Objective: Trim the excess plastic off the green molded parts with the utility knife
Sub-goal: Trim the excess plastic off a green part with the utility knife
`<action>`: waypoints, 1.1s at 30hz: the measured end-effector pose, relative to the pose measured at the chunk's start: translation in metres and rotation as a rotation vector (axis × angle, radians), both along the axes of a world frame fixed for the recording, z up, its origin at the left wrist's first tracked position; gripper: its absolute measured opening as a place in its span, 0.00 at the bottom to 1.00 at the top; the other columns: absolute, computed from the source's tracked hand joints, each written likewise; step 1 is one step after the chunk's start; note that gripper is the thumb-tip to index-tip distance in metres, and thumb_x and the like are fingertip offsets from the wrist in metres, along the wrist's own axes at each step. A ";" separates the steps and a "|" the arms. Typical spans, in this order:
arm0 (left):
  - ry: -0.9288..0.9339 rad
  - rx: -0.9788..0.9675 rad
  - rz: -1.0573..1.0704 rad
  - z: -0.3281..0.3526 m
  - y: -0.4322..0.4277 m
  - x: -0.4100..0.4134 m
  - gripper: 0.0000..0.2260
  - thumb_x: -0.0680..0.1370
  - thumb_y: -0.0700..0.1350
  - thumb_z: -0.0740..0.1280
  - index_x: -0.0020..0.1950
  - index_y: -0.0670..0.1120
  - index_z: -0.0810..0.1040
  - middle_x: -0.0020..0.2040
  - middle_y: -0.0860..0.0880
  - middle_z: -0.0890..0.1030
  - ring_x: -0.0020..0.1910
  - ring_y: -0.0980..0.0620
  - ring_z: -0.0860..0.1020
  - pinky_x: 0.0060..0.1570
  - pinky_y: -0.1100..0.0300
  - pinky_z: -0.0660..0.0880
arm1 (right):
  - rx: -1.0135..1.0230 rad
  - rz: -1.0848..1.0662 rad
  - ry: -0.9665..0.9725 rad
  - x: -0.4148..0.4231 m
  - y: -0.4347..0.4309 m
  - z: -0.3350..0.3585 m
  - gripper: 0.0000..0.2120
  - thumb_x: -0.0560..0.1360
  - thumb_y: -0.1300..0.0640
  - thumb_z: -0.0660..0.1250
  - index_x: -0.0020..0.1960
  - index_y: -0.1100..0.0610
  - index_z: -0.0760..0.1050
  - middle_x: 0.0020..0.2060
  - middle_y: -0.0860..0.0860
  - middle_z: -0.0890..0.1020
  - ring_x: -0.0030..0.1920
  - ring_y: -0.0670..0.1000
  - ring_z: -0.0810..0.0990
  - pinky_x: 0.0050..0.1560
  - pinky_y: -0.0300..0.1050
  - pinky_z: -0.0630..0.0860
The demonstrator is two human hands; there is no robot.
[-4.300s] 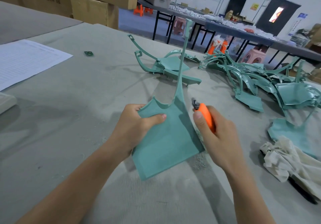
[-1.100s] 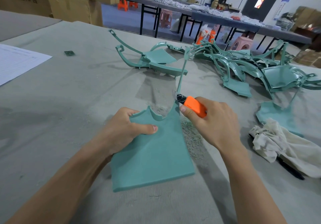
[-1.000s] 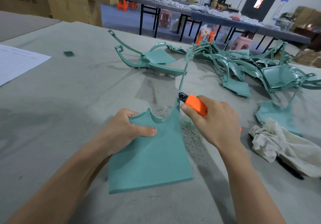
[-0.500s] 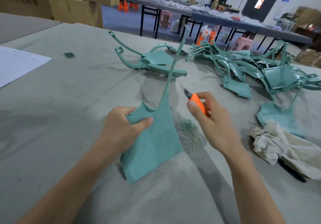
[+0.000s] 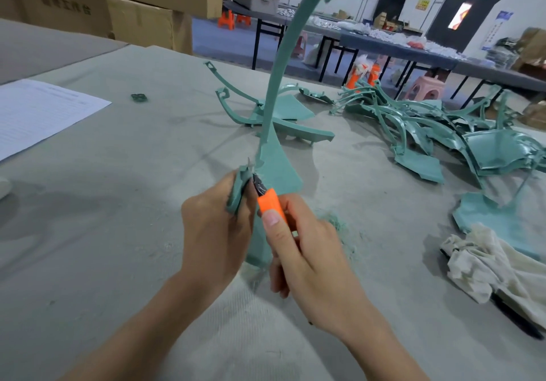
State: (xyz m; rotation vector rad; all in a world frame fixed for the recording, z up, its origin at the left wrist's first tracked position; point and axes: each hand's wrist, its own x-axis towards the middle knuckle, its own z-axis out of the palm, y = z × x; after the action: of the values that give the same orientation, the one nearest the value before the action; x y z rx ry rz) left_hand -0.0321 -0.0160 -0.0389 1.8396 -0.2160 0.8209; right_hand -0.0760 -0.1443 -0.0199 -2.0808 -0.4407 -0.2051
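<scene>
Both hands busy on one green part [image 5: 276,171]

Left hand [image 5: 217,233] grips its edge upright; right hand [image 5: 310,265] holds the orange utility knife [image 5: 270,203], blade against it.

A broad stretch of bare table [image 5: 103,218] is found open on the near left, bounded by a sheet of paper [image 5: 38,111] at the far left edge. The middle is barred by the tall stem of the held green part [image 5: 276,165], with other green parts [image 5: 295,109] lying just behind it. The right is crowded by a heap of green parts [image 5: 487,150] and a crumpled cloth [image 5: 487,265].
</scene>
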 end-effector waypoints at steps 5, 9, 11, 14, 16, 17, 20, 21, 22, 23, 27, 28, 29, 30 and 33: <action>0.017 -0.017 -0.002 0.001 -0.001 -0.001 0.17 0.72 0.40 0.65 0.34 0.62 0.68 0.27 0.62 0.71 0.25 0.62 0.66 0.27 0.72 0.61 | 0.028 0.010 -0.006 0.000 0.004 0.000 0.15 0.80 0.35 0.53 0.44 0.45 0.68 0.27 0.48 0.69 0.23 0.54 0.76 0.23 0.46 0.69; 0.029 -0.020 -0.020 -0.001 -0.003 -0.001 0.09 0.73 0.39 0.65 0.40 0.54 0.71 0.32 0.59 0.74 0.28 0.60 0.68 0.27 0.66 0.66 | 0.040 0.017 -0.011 0.000 0.003 0.001 0.16 0.80 0.35 0.53 0.44 0.46 0.68 0.27 0.49 0.68 0.22 0.54 0.75 0.22 0.46 0.67; 0.050 -0.008 -0.013 -0.001 -0.003 -0.001 0.10 0.73 0.37 0.67 0.41 0.52 0.71 0.33 0.60 0.74 0.28 0.60 0.68 0.27 0.67 0.65 | 0.033 0.015 -0.011 0.000 0.003 0.001 0.17 0.79 0.34 0.53 0.44 0.46 0.68 0.27 0.49 0.68 0.22 0.54 0.75 0.22 0.48 0.67; 0.061 0.019 -0.006 0.001 -0.002 -0.002 0.19 0.75 0.35 0.67 0.33 0.55 0.66 0.27 0.63 0.71 0.25 0.62 0.67 0.27 0.73 0.61 | -0.022 -0.005 -0.043 0.001 0.004 0.001 0.16 0.80 0.35 0.52 0.43 0.44 0.67 0.27 0.49 0.68 0.24 0.54 0.73 0.25 0.52 0.67; 0.062 0.032 0.005 0.004 -0.002 -0.004 0.23 0.75 0.35 0.67 0.31 0.58 0.62 0.26 0.62 0.70 0.25 0.62 0.67 0.26 0.75 0.60 | -0.082 -0.032 -0.058 0.001 0.004 0.000 0.13 0.80 0.34 0.51 0.42 0.40 0.65 0.27 0.47 0.69 0.26 0.53 0.73 0.29 0.51 0.66; 0.059 0.040 0.013 0.005 -0.002 -0.004 0.23 0.75 0.35 0.67 0.31 0.58 0.61 0.26 0.62 0.71 0.25 0.62 0.68 0.26 0.76 0.60 | -0.107 -0.047 -0.057 0.001 0.004 -0.001 0.13 0.79 0.34 0.51 0.43 0.39 0.64 0.27 0.45 0.69 0.28 0.52 0.72 0.31 0.48 0.65; 0.070 0.031 0.026 0.006 -0.004 -0.004 0.24 0.76 0.36 0.67 0.30 0.58 0.61 0.26 0.62 0.72 0.24 0.63 0.69 0.26 0.76 0.61 | -0.174 -0.092 -0.061 0.001 0.003 -0.002 0.15 0.78 0.32 0.49 0.48 0.40 0.66 0.29 0.43 0.70 0.30 0.47 0.69 0.34 0.40 0.61; 0.076 0.024 0.028 0.005 -0.004 -0.003 0.24 0.75 0.36 0.67 0.30 0.58 0.61 0.26 0.62 0.72 0.24 0.64 0.68 0.26 0.76 0.61 | -0.184 -0.102 -0.068 0.001 0.003 -0.002 0.16 0.78 0.32 0.49 0.49 0.41 0.67 0.29 0.43 0.70 0.30 0.47 0.68 0.34 0.39 0.60; 0.079 0.023 0.030 0.005 -0.004 -0.003 0.24 0.75 0.36 0.67 0.29 0.58 0.61 0.26 0.63 0.72 0.24 0.64 0.68 0.26 0.76 0.61 | -0.188 -0.108 -0.075 0.001 0.003 -0.002 0.17 0.78 0.32 0.49 0.50 0.43 0.68 0.29 0.43 0.70 0.30 0.48 0.68 0.33 0.39 0.59; 0.080 0.023 0.030 0.005 -0.004 -0.003 0.24 0.75 0.36 0.67 0.29 0.58 0.62 0.26 0.63 0.72 0.24 0.64 0.68 0.26 0.76 0.61 | -0.192 -0.113 -0.081 0.000 0.004 -0.001 0.18 0.78 0.33 0.49 0.51 0.44 0.69 0.29 0.43 0.70 0.30 0.48 0.68 0.33 0.39 0.59; 0.110 -0.008 0.025 0.006 -0.005 -0.004 0.21 0.75 0.38 0.66 0.30 0.61 0.67 0.25 0.63 0.72 0.25 0.64 0.68 0.25 0.76 0.61 | -0.220 -0.135 -0.097 -0.001 0.004 0.002 0.19 0.78 0.34 0.49 0.51 0.47 0.69 0.29 0.42 0.70 0.30 0.49 0.68 0.33 0.39 0.58; 0.115 -0.013 0.022 0.006 -0.005 -0.004 0.21 0.75 0.38 0.66 0.30 0.62 0.68 0.25 0.62 0.72 0.24 0.63 0.68 0.25 0.76 0.61 | -0.225 -0.140 -0.099 -0.001 0.004 0.003 0.19 0.78 0.34 0.49 0.51 0.47 0.69 0.29 0.42 0.70 0.30 0.49 0.69 0.33 0.39 0.59; 0.116 -0.013 0.020 0.006 -0.005 -0.004 0.21 0.75 0.38 0.66 0.30 0.62 0.68 0.25 0.62 0.72 0.24 0.63 0.68 0.25 0.75 0.61 | -0.228 -0.145 -0.099 -0.001 0.004 0.003 0.19 0.78 0.34 0.50 0.51 0.47 0.69 0.29 0.42 0.70 0.31 0.49 0.69 0.33 0.40 0.59; 0.114 -0.012 0.019 0.006 -0.005 -0.004 0.21 0.75 0.38 0.66 0.30 0.61 0.68 0.25 0.62 0.72 0.24 0.62 0.68 0.25 0.75 0.61 | -0.230 -0.151 -0.099 -0.001 0.004 0.003 0.19 0.78 0.34 0.50 0.51 0.47 0.69 0.29 0.42 0.70 0.31 0.49 0.69 0.33 0.40 0.59; 0.108 -0.005 0.015 0.007 -0.005 -0.004 0.21 0.75 0.38 0.66 0.30 0.61 0.67 0.25 0.61 0.71 0.24 0.62 0.68 0.24 0.75 0.61 | -0.234 -0.166 -0.099 -0.002 0.005 0.002 0.20 0.78 0.33 0.49 0.51 0.47 0.69 0.30 0.42 0.70 0.32 0.49 0.70 0.33 0.40 0.61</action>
State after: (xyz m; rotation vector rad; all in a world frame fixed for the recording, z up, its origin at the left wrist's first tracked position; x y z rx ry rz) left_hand -0.0360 -0.0210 -0.0319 1.8766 -0.1313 0.7294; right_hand -0.0781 -0.1393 -0.0175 -2.3468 -0.3657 -0.3710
